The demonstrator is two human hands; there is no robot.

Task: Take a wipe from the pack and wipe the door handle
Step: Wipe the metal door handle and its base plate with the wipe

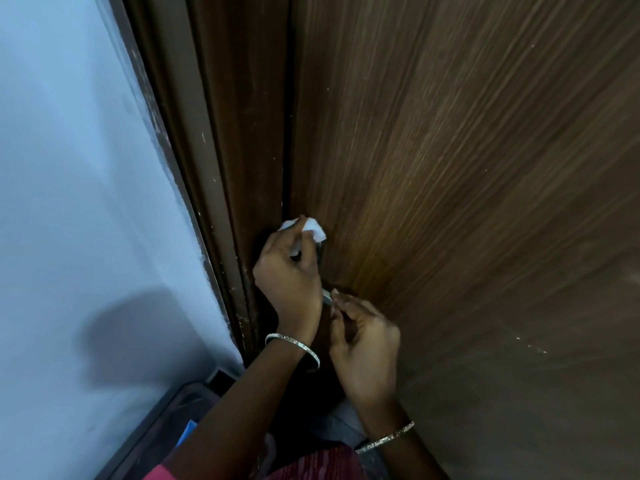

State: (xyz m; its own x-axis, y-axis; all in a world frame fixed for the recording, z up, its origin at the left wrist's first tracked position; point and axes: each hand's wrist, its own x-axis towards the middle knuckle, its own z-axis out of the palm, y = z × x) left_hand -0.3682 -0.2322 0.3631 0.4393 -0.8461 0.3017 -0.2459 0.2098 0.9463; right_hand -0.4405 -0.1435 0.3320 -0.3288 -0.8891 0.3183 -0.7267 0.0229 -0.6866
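Observation:
My left hand [289, 271] grips a white wipe [313, 230] and presses it against the upper part of the dark door handle [320, 256], close to the door's edge. The handle is mostly hidden behind that hand. My right hand [363, 341] sits just below, its fingertips on the metal end of the handle lever [327, 296]. Both wrists wear thin silver bangles. The wipe pack is not in view.
The brown wooden door [467, 168] fills the right side. Its dark frame [214, 168] runs down the middle, beside a pale blue wall [76, 168] on the left. A dark object with a blue patch [190, 429] lies low by the wall.

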